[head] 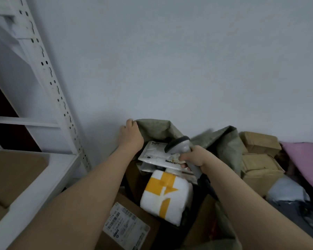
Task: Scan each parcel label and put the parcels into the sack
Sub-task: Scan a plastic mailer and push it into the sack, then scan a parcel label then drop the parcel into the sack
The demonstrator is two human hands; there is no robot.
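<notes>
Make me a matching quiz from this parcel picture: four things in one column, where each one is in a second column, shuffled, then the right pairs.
1 grey handheld barcode scanner
2 olive-green woven sack
3 white parcel crossed with yellow tape
4 pink plastic bag

A at the far right edge
B rim gripped by the left hand
C lies in the sack's mouth
D held in the right hand

Pairs: 1-D, 2-B, 3-C, 4-A

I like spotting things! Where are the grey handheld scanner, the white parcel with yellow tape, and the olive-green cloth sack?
grey handheld scanner [179, 144]: head view, its rounded head.
white parcel with yellow tape [164, 204]: head view, the tape strip.
olive-green cloth sack [157, 129]: head view, its far wall.
</notes>
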